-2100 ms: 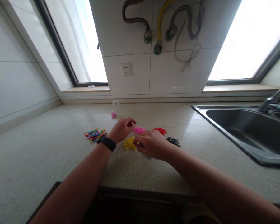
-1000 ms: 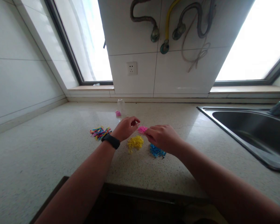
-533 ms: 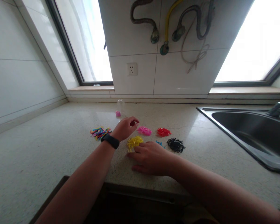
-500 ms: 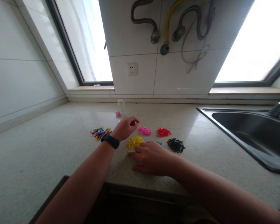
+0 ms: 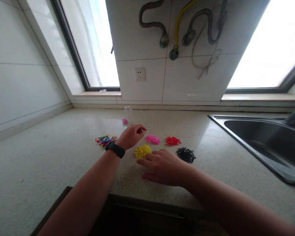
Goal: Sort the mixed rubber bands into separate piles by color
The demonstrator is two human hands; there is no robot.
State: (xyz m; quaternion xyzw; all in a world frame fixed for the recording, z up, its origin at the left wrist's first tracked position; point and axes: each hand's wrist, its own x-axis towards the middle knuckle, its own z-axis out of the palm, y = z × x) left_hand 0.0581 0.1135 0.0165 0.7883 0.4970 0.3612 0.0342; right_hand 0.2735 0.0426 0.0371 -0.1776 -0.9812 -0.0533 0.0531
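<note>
The yellow bands (image 5: 142,151) lie in a loose heap on the counter (image 5: 199,193), between the person's hands. The right hand (image 5: 166,168) is spread low, thumb apart from the fingers, its fingertips at the heap's near edge; whether they press on it cannot be told. The left hand (image 5: 132,136) is curled, thumb and forefinger close together; whether they pinch anything cannot be told. The bands look feather-light, soft, stretchy and prone to tangling, so a stray loop at the rim seems the best place to pinch.
</note>
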